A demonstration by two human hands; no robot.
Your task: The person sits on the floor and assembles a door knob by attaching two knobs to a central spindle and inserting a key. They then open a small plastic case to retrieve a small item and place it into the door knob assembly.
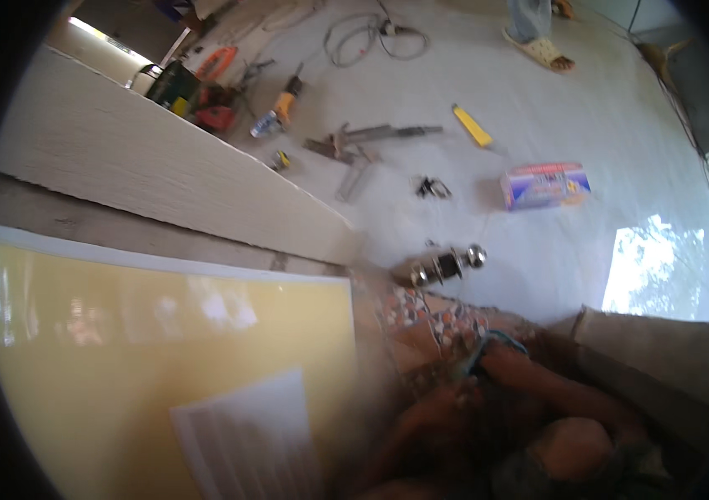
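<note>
Door: a pale wooden door slab (163,167) stands on edge and runs from upper left toward centre; its glossy yellow face (163,350) fills the lower left and carries a white louvred panel (246,442), cut off by the lower edge.
Lock: a shiny chrome round door knob set (446,265) projects from the door's edge at centre frame, above the hands and apart from them.
Left hand: the left hand (429,412) lies low at centre, dark and blurred; its fingers appear bunched, but whether they grip anything cannot be told.
Right hand: the right hand (496,354) lies just right of it, fingers closed narrowly about a slim blue-handled tool (488,343); the tool's tip is hidden between the hands.
Floor items: on the grey concrete floor (588,125) lie an orange-handled power tool (279,112), a yellow flat tool (473,127), a blue and pink cardboard box (544,185), grey metal lock parts (371,137) and a coiled white cable (371,37).
Bystander: a sandalled foot (542,52) at the top edge, the person cut off above the shin.
Obscured: the lower right is in shadow and out of focus; the patterned cloth (429,317) by the hands is not identifiable.
</note>
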